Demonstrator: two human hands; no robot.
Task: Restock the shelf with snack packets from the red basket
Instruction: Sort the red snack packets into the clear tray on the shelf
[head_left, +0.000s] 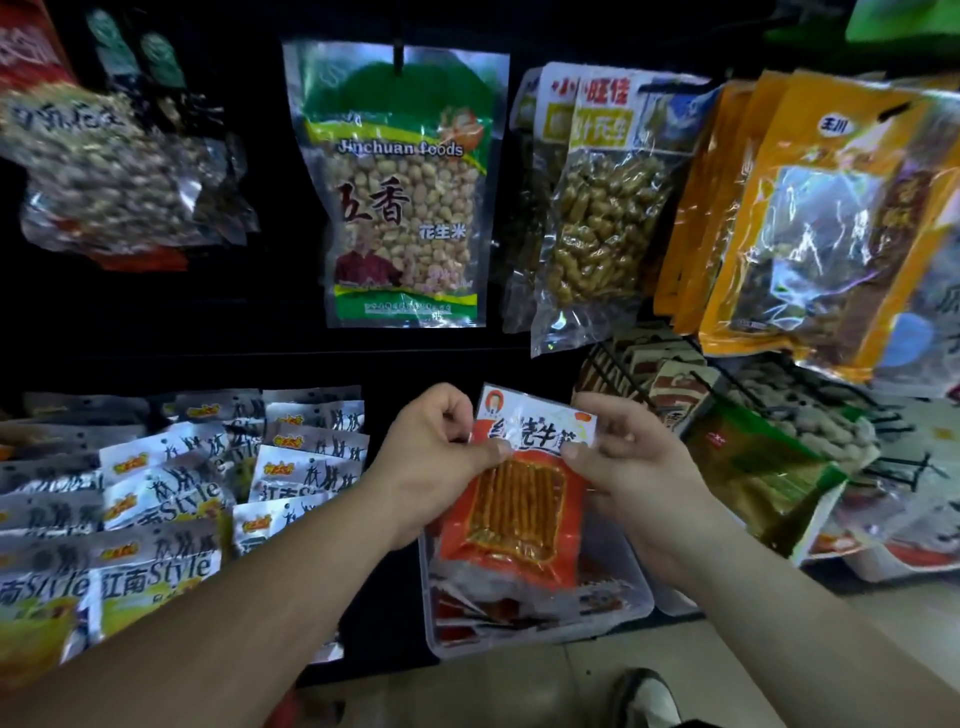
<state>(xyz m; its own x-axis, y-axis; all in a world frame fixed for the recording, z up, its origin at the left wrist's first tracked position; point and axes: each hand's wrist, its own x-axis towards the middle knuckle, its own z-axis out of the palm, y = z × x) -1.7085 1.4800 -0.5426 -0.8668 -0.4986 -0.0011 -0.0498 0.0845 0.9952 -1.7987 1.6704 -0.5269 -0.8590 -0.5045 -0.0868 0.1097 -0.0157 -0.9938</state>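
- Shelf wall above the grip: a peanut packet (405, 182) and other bags hang from pegs.
- Clear tub (636, 605) directly below the grip, holding similar red packets.
- Red snack packet (519, 499) of brown sticks, upright between both hands, over the tub.
- Left hand (441, 441) pinches the packet's top left edge; right hand (623, 447) pinches the top right.
- Best handling, likely: keep the top edge level and lower the packet face-out without creasing it.
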